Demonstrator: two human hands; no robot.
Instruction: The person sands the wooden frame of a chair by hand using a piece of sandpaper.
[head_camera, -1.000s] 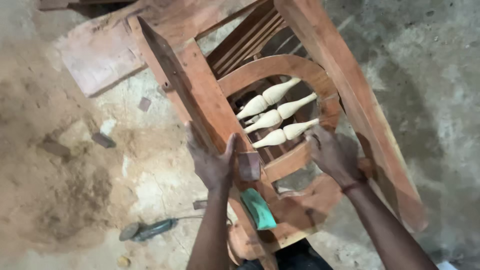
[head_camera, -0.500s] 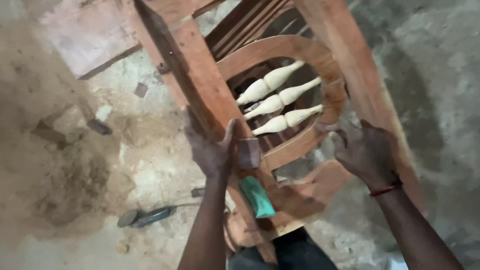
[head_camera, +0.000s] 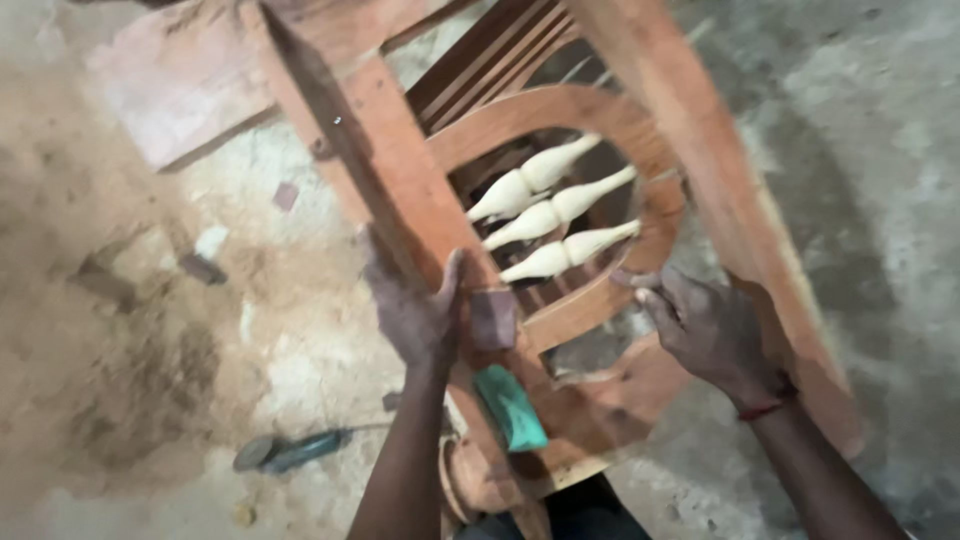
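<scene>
Two hands steadied a tilted wooden chair frame (head_camera: 420, 200) over a dusty floor (head_camera: 130, 330).

Nearest, a green pad (head_camera: 510, 405) lay on the frame's lower part. The left hand (head_camera: 420, 315) pressed flat, fingers spread, against the side rail beside a small dark block (head_camera: 492, 318), seemingly bracing it. The right hand (head_camera: 705, 330) hovered half-open at the curved rail, gripping nothing. Beyond, three pale turned spindles (head_camera: 550, 210) filled the ring; a power tool (head_camera: 285, 452) lay on the left.

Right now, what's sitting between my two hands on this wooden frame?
In the head view, between the left hand and right hand lie a small dark block and the frame's curved rail.
</scene>
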